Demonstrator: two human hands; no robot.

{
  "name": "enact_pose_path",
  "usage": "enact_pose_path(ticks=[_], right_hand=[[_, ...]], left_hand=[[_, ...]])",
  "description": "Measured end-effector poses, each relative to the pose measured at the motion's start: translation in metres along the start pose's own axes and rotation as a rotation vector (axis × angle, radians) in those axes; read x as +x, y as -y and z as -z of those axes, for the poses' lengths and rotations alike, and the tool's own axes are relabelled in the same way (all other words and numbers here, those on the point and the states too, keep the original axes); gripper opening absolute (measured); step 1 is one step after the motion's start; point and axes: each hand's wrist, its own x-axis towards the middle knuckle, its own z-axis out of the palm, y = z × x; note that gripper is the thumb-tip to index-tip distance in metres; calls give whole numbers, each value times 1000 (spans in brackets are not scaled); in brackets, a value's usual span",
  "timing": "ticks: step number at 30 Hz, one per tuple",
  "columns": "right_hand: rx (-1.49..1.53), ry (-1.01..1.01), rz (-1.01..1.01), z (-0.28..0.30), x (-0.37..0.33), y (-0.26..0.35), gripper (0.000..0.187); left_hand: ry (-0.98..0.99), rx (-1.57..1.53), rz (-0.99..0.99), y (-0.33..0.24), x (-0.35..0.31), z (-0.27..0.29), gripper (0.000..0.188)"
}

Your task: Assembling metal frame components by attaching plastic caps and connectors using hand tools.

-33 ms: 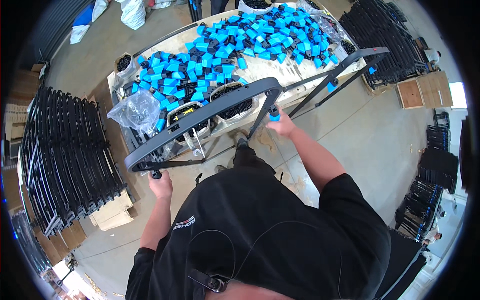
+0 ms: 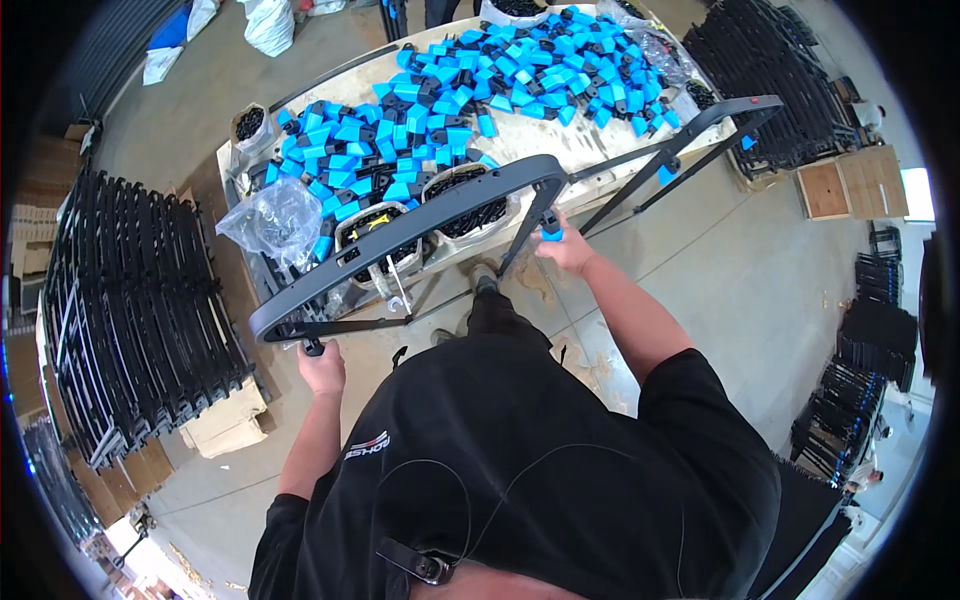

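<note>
In the middle of the view, the black rack (image 2: 440, 215) sits by the table (image 2: 560, 140), the left hand (image 2: 322, 370) wrapped round its black knob (image 2: 313, 348) and the right hand (image 2: 568, 250) gripping its blue piece (image 2: 551, 235), maybe to keep it steady.

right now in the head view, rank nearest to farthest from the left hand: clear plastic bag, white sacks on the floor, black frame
1. Black frame: in the left hand
2. Clear plastic bag: table's left end
3. White sacks: beyond the table, upper left
</note>
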Motion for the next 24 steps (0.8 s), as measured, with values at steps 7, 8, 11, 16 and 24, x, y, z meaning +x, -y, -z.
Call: enact_pose_path(ticks=[7, 8, 11, 16, 24], right_hand=[[-44, -27, 193, -9, 35, -37, 76], [-38, -76, 206, -14, 44, -39, 71], [-14, -158, 283, -27, 46, -39, 59], [5, -142, 167, -20, 35, -21, 68], [276, -535, 638, -3, -40, 94, 50]], left_hand=[[45, 16, 43, -5, -3, 3, 28], [43, 5, 29, -4, -1, 3, 27], [39, 67, 37, -6, -4, 7, 27], [44, 91, 85, 0, 1, 9, 43], [62, 494, 49, 5, 12, 24, 75]])
